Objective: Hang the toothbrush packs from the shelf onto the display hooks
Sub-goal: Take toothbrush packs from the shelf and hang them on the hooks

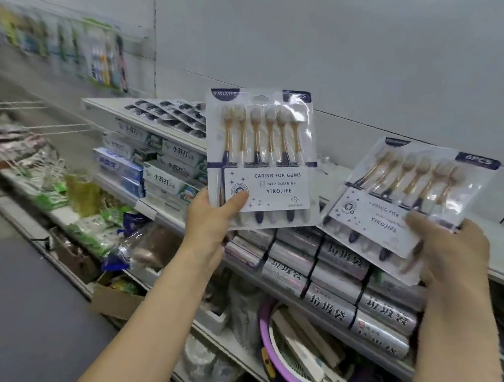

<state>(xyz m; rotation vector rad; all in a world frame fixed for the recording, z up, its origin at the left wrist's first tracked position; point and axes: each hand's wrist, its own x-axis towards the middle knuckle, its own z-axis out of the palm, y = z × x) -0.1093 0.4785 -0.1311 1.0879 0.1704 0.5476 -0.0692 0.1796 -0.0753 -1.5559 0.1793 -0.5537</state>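
My left hand (pixel 212 217) pinches the lower left corner of a white toothbrush pack (pixel 263 149), held upright in front of the shelf. My right hand (pixel 450 247) grips the bottom edge of a second toothbrush pack (pixel 408 198), tilted to the right. Each pack shows several gold-necked brushes behind clear plastic. More packs (pixel 172 116) lie flat on the white shelf (pixel 106 105) behind. At the far left, blurred packs hang from display hooks (pixel 83 51) on the wall. Bare wire hooks (pixel 52 126) stick out below them.
Toothpaste boxes (pixel 155 164) are stacked under the shelf of flat packs. Silver wrapped rolls (pixel 337 277) fill the shelf below my hands. A purple-rimmed basket (pixel 307 375) sits on the bottom shelf. Bagged goods (pixel 70 199) line the low shelf at left, beside the grey floor (pixel 6 306).
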